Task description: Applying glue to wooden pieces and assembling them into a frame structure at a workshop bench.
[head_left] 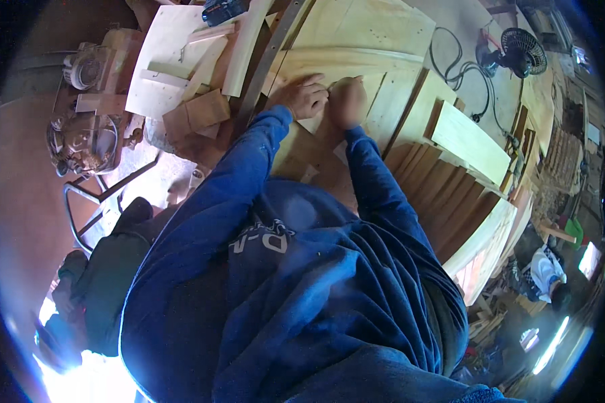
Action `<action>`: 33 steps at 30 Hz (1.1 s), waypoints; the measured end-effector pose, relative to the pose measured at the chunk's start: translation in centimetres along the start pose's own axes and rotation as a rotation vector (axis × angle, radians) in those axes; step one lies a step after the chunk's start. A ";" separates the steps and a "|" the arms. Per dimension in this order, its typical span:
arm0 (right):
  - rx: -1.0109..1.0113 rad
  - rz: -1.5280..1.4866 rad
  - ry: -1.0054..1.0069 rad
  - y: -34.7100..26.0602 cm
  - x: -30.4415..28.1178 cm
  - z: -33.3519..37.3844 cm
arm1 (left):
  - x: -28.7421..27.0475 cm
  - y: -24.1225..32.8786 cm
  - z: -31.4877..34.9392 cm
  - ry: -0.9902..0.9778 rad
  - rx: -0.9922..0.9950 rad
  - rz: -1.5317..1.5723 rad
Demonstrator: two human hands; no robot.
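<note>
Located at upper centre of the head view, straight ahead of the torso: pale framed wooden panel point(359, 30), lying flat, with a crosswise rail point(383, 59) just beyond both hands. Placed at the near side of the rail: left hand point(306, 95), fingers partly bent and slightly apart. Cannot tell whether clamped on anything. Placed just beside it, to the right: right hand point(348, 102), blurred, seemingly curled. Cannot tell whether fingers together or closed on an object; contact between hands likewise unclear. Running back from both wrists: dark blue sleeves point(380, 178).

Set along the left side of the panel: long dark bar point(265, 70). Farther left: broad pale board point(156, 50), bearing wood offcuts point(207, 66) and, at its far end, a blue-and-black tool point(224, 10). Near the close edge of the board: brown block point(202, 114). At far left: dusty motor point(84, 70).

To the right of the panel: row of brown boards point(444, 195), with a pale plank point(470, 141) on top. Beyond: looped black cable point(460, 74) and black fan point(523, 52). At lower right, well apart: another person point(548, 269) in a light top.
</note>
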State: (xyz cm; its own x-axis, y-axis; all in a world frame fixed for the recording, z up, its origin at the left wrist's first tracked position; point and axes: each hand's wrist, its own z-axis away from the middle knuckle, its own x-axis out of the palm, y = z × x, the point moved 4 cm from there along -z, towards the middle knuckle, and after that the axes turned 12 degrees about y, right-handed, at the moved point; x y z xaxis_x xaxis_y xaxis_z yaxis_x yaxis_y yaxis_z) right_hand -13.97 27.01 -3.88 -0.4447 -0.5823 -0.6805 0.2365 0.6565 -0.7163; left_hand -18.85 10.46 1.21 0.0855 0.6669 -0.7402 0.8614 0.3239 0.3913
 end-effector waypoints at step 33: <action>-0.051 0.129 0.028 2.7 2.2 -5.7 | 1.8 -3.5 -4.8 0.052 0.045 0.040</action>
State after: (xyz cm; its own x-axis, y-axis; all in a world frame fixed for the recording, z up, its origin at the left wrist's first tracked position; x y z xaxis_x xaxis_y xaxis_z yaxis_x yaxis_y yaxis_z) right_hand -19.28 30.18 -6.44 -0.4374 -0.4782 -0.7616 0.2496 0.7491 -0.6136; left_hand -24.13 13.79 1.10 0.0954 0.7135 -0.6942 0.8795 0.2661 0.3944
